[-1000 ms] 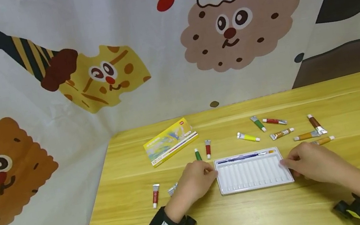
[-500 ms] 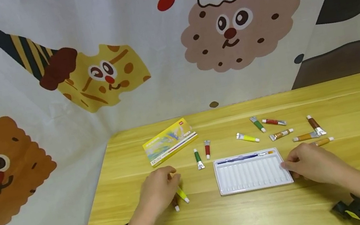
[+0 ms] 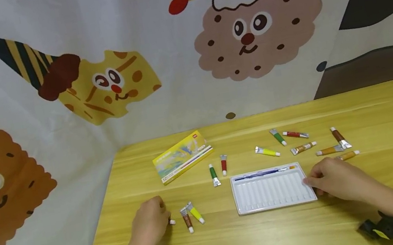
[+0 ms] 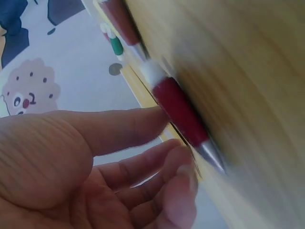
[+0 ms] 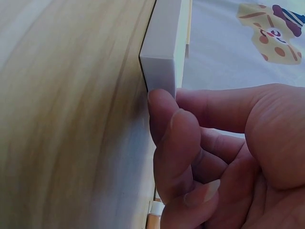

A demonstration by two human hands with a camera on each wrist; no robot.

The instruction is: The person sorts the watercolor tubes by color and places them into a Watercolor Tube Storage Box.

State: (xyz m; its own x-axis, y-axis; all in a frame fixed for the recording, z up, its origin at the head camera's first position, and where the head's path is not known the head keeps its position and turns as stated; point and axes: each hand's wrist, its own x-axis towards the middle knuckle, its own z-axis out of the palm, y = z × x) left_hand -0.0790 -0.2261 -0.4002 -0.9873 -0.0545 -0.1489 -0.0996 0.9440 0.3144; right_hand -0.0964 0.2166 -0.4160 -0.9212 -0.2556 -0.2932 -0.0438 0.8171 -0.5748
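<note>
A white plastic slotted tray (image 3: 274, 197) lies at the table's middle, a blue-handled paintbrush (image 3: 261, 174) along its far edge. My right hand (image 3: 334, 177) pinches its right side; in the right wrist view the thumb is on the rim and the index finger at the end wall of the tray (image 5: 159, 71). My left hand (image 3: 149, 223) is over a red paint tube (image 4: 183, 112), mostly hidden in the head view. In the left wrist view the thumb tip touches this tube, fingers loosely bent. Beside that hand lie a brown paint tube (image 3: 187, 220) and a yellow paint tube (image 3: 196, 213).
A yellow paint box (image 3: 183, 157) lies at the back left. Green (image 3: 214, 175) and red (image 3: 224, 165) tubes lie between it and the tray. Several more paint tubes, among them a yellow one (image 3: 267, 151) and a brown one (image 3: 339, 137), are scattered behind and right of the tray.
My left hand has let go of the tray's left side and moved left, past the brown and yellow tubes, to the red tube. My right hand has stayed at the tray.
</note>
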